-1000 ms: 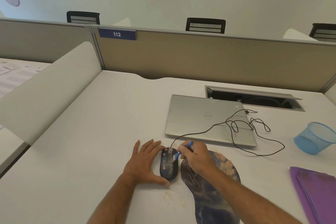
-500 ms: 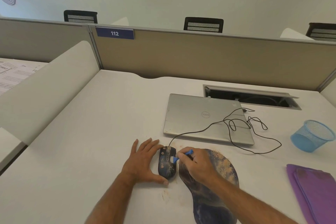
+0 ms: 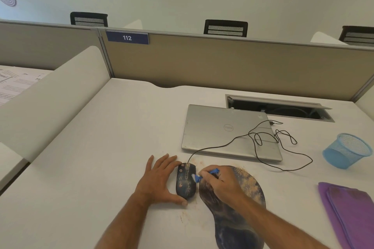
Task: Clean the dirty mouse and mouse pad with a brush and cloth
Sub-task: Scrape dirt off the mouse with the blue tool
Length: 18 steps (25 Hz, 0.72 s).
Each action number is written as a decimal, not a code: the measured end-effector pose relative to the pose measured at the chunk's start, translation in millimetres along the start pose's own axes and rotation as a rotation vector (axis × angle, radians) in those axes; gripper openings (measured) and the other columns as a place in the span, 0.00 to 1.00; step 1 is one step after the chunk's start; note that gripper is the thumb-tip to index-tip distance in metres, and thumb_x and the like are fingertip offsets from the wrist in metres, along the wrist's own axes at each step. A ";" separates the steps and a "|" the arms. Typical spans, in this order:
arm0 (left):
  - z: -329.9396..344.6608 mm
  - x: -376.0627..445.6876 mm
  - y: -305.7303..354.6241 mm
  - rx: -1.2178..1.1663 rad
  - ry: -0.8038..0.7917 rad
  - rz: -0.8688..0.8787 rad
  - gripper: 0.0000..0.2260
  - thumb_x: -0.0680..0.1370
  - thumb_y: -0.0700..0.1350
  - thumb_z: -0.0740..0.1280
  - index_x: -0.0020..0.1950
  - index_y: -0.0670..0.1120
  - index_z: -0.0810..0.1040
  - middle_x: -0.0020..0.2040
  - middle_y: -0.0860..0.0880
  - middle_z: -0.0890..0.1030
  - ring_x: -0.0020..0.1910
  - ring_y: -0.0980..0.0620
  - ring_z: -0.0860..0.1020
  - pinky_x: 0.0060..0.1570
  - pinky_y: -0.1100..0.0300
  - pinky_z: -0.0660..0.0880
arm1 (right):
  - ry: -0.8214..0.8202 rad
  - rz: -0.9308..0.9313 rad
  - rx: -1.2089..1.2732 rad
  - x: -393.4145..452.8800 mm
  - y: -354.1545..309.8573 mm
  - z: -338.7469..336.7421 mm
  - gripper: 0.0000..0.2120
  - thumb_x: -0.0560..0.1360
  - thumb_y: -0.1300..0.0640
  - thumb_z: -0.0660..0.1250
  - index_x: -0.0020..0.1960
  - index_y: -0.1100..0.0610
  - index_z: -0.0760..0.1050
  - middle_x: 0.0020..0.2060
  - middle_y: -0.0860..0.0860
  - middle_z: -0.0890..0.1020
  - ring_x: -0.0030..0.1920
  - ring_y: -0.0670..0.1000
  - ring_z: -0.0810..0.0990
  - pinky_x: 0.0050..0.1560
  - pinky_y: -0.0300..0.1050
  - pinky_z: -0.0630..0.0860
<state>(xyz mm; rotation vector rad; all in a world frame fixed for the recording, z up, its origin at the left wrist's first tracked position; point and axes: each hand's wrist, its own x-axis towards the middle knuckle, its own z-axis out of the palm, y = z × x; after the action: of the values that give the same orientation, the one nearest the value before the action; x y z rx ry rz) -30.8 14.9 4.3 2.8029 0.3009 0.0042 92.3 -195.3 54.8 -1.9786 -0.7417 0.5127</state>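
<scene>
Near the front edge of the white desk (image 3: 105, 147), the dark, dust-streaked corded computer mouse (image 3: 186, 183) sits just off the left edge of the dark, curved mouse pad with tan grit across it (image 3: 240, 208). Left hand (image 3: 159, 180) lies flat on the desk, fingers spread along the mouse's left side and thumb hooked round its near end: apparently a brace, so the mouse does not skid under sideways strokes. It grips nothing, only presses against the shell. Right hand (image 3: 220, 184) rests over the pad's upper left part, fingers pinched shut on the small blue-handled brush with pale bristles (image 3: 202, 176); the bristle end meets the mouse's top right side, the handle tip pokes out behind the knuckles. The short pinch hold probably suits fine work along the button seams. Tan crumbs lie on the desk around the mouse's far end and near end, likely swept-off dirt. The black cord (image 3: 263, 141) runs from the mouse's nose up across the closed silver laptop (image 3: 218, 133) in loose loops, slack enough not to tug. The folded purple cloth (image 3: 350, 212) waits untouched at the right edge, with the blue mesh cup (image 3: 346, 151) beyond it. Judgement: brushing of the mouse is in hand; pad and wiping remain.
</scene>
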 end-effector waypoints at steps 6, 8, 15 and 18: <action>-0.7 0.5 0.4 0.011 -0.017 -0.002 0.58 0.55 0.86 0.61 0.80 0.59 0.57 0.81 0.58 0.53 0.80 0.58 0.44 0.76 0.43 0.33 | 0.012 -0.080 0.087 -8.0 3.3 -7.9 0.10 0.76 0.53 0.64 0.39 0.49 0.81 0.35 0.47 0.82 0.38 0.47 0.80 0.42 0.36 0.78; -0.4 0.2 0.1 0.011 -0.016 -0.004 0.58 0.55 0.86 0.61 0.80 0.59 0.57 0.81 0.59 0.53 0.80 0.58 0.44 0.76 0.43 0.33 | -0.005 -0.134 0.026 -14.6 3.4 -2.9 0.09 0.77 0.54 0.64 0.40 0.50 0.80 0.31 0.42 0.80 0.35 0.45 0.78 0.38 0.35 0.75; -0.5 0.8 0.6 0.029 -0.034 -0.014 0.58 0.56 0.86 0.60 0.80 0.60 0.55 0.81 0.59 0.52 0.80 0.58 0.43 0.76 0.43 0.32 | -0.069 -0.234 -0.015 -28.9 7.2 1.4 0.13 0.75 0.51 0.62 0.40 0.56 0.82 0.30 0.48 0.78 0.34 0.49 0.75 0.34 0.38 0.73; -0.5 0.8 0.9 0.032 -0.035 -0.013 0.58 0.56 0.86 0.61 0.80 0.60 0.55 0.81 0.59 0.52 0.80 0.57 0.43 0.76 0.43 0.32 | -0.044 -0.225 -0.032 -27.0 4.5 4.4 0.13 0.75 0.51 0.62 0.44 0.56 0.83 0.31 0.45 0.79 0.36 0.48 0.76 0.35 0.35 0.74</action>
<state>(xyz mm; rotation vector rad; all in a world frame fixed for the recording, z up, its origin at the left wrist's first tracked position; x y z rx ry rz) -29.9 14.4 5.0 2.8295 0.3134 -0.0524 71.1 -212.7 50.3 -1.8880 -0.9916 0.4127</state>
